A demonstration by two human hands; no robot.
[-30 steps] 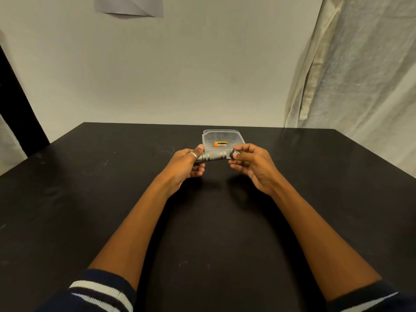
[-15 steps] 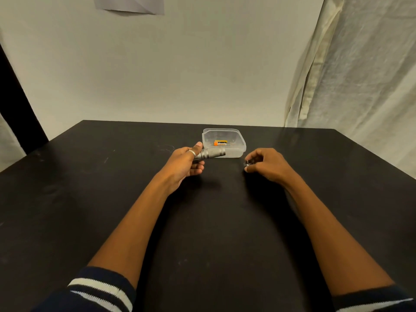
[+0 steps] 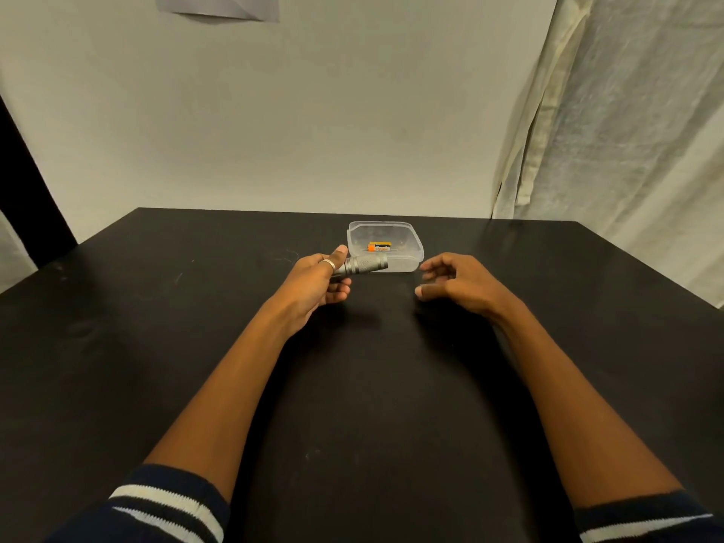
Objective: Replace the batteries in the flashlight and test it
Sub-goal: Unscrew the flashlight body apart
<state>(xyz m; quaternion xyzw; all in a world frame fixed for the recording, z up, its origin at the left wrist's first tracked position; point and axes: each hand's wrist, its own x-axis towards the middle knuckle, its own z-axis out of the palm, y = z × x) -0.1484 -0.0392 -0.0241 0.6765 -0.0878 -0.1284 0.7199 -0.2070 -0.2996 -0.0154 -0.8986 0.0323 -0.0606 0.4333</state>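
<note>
A small grey metal flashlight [image 3: 366,264] lies level in my left hand [image 3: 317,284], which grips its left end; a ring shows on one finger. Its right end points toward my right hand and sits just in front of a clear plastic container [image 3: 416,237]. Inside the container lies an orange and black battery [image 3: 379,247]. My right hand [image 3: 458,284] hovers low over the black table [image 3: 352,386], to the right of the flashlight and apart from it. Its fingers are loosely spread with nothing seen in them. The flashlight's end cap is not visible.
The table runs to a pale wall at the back. A light curtain [image 3: 627,131] hangs at the right, beside the table's far right corner. A dark upright [image 3: 23,182] stands at the left. A grey sheet [image 3: 219,5] is fixed high on the wall.
My right hand pulled a small piece off the flashlight's right end, carried it right and down to the table, then spread its fingers. The left hand kept the flashlight nearly still.
</note>
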